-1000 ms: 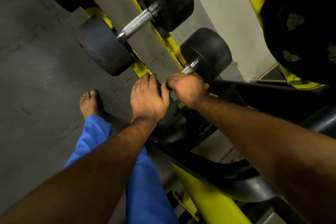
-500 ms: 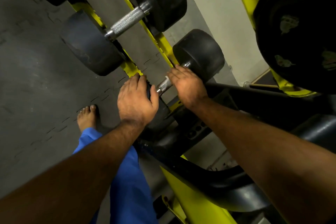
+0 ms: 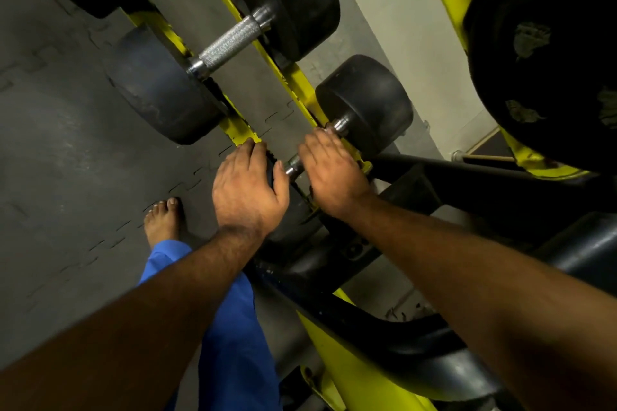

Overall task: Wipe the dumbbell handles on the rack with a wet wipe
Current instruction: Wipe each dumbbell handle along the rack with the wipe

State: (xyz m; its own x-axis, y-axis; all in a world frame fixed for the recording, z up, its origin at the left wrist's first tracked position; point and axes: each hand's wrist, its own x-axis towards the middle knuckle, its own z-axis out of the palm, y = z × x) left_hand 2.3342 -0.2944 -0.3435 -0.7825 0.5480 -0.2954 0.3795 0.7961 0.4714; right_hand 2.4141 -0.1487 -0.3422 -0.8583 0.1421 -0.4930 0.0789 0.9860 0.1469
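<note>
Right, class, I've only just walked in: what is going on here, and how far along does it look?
A person bends over a yellow rack of dumbbells. The right hand covers the handle of the nearest dumbbell, while the left hand rests on its near weight. No wipe is visible; it may be hidden under the right hand. The next dumbbell's handle lies untouched.

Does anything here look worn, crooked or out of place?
The plate at upper right has patches of worn coating. The rack has chipped yellow paint. No wipe shows at either hand.
</note>
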